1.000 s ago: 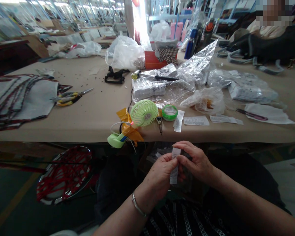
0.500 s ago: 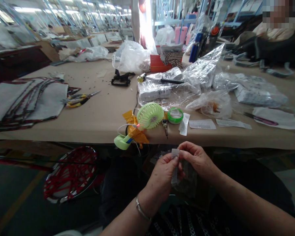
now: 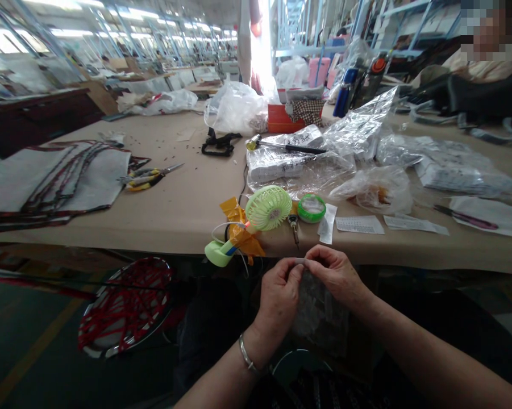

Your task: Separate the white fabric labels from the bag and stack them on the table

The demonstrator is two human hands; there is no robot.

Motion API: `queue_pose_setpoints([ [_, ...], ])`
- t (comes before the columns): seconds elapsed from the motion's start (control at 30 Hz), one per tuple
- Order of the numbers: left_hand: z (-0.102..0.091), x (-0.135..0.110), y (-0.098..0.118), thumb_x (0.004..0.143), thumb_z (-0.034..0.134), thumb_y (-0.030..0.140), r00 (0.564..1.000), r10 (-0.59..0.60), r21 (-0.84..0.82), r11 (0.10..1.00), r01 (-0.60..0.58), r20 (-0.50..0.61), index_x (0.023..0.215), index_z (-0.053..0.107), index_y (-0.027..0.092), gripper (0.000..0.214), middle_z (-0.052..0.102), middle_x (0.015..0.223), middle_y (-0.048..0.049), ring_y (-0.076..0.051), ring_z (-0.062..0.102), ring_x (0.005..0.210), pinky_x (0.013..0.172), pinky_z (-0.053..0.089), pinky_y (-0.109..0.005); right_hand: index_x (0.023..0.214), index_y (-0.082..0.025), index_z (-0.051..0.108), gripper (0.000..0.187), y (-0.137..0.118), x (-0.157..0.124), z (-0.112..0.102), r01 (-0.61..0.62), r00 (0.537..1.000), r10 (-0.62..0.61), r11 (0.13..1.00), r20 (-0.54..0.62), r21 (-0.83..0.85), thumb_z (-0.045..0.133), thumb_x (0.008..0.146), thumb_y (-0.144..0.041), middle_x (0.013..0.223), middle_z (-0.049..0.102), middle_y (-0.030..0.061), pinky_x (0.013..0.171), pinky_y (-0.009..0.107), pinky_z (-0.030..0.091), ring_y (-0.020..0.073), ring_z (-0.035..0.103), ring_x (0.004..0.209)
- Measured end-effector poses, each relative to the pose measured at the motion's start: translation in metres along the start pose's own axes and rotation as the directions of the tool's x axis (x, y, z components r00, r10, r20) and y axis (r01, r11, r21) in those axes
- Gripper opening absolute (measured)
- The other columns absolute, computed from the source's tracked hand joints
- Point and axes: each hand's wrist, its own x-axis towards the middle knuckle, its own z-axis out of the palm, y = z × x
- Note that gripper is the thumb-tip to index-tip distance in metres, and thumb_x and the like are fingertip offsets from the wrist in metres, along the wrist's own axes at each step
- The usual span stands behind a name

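Both my hands meet just off the table's front edge, pinching a small white paper strip (image 3: pixel 300 261) between them. Most of the strip is hidden by the fingers. My left hand (image 3: pixel 280 295), below a silver bangle, has thumb and forefinger closed on one end. My right hand (image 3: pixel 336 276) grips the other end with its fingertips. Nearby on the table lie a folded white paper slip (image 3: pixel 328 224) and printed paper strips (image 3: pixel 360 224). A round green-rimmed tub (image 3: pixel 312 208) sits beside a thin pointed tool (image 3: pixel 295 230). Under my hands hangs a clear plastic bag (image 3: pixel 319 312).
A light green fan (image 3: pixel 268 209) is fixed with orange tape at the table edge. Behind it a hammer (image 3: pixel 285 146) rests on plastic-wrapped packs. Yellow-handled pliers (image 3: pixel 147 177) lie by stacked fabric pieces (image 3: pixel 63 176). Scissors (image 3: pixel 469 217) lie right. A person sits at back right.
The strip stood upright with its printed face showing; now only a thin edge shows between my fingertips. My hands have drawn together around it. The view has shifted slightly.
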Motion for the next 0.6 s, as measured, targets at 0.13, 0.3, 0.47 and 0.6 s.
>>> queue_pose_setpoints([
  [0.13,-0.002,0.01,0.002,0.079,0.055,0.028,0.996,0.064,0.072,0.996,-0.06,-0.056,0.077,0.066,0.018,0.015,0.065,0.071,-0.0001,-0.012,0.056,0.066,0.063,0.042,-0.021,0.068,-0.017,0.057,0.017,0.002,0.007,0.003,0.017,1.0,-0.017,0.999,-0.018,-0.03,0.059,0.074,-0.032,0.057,0.05,-0.0037,0.054,0.022,0.037,0.0093,0.044,0.055],
  [0.3,-0.001,0.016,0.001,0.08,0.053,0.026,0.994,0.094,0.098,0.991,-0.088,-0.06,0.073,0.065,0.018,0.016,0.063,0.067,0.0008,-0.012,0.055,0.063,0.061,0.041,-0.02,0.07,-0.017,0.059,0.017,0.006,0.012,0.003,0.041,0.999,-0.042,0.998,-0.026,-0.048,0.059,0.075,-0.033,0.058,0.054,-0.0026,0.054,0.023,0.04,0.0106,0.048,0.055],
  [0.47,-0.001,0.017,0.0,0.08,0.052,0.027,0.992,0.103,0.099,0.99,-0.095,-0.073,0.075,0.066,0.018,0.017,0.064,0.07,0.0005,-0.012,0.056,0.065,0.062,0.042,-0.02,0.071,-0.017,0.06,0.015,0.007,0.014,0.003,0.088,0.995,-0.093,0.991,-0.047,-0.102,0.058,0.076,-0.031,0.059,0.056,-0.002,0.056,0.023,0.041,0.0112,0.05,0.057],
  [0.6,-0.001,0.02,0.001,0.08,0.053,0.027,0.991,0.109,0.117,0.988,-0.099,-0.078,0.074,0.065,0.018,0.017,0.064,0.069,0.0007,-0.012,0.056,0.065,0.062,0.042,-0.02,0.072,-0.017,0.06,0.013,0.009,0.016,0.002,0.111,0.992,-0.118,0.987,-0.054,-0.117,0.057,0.076,-0.029,0.061,0.056,-0.0016,0.058,0.023,0.041,0.0117,0.051,0.059],
])
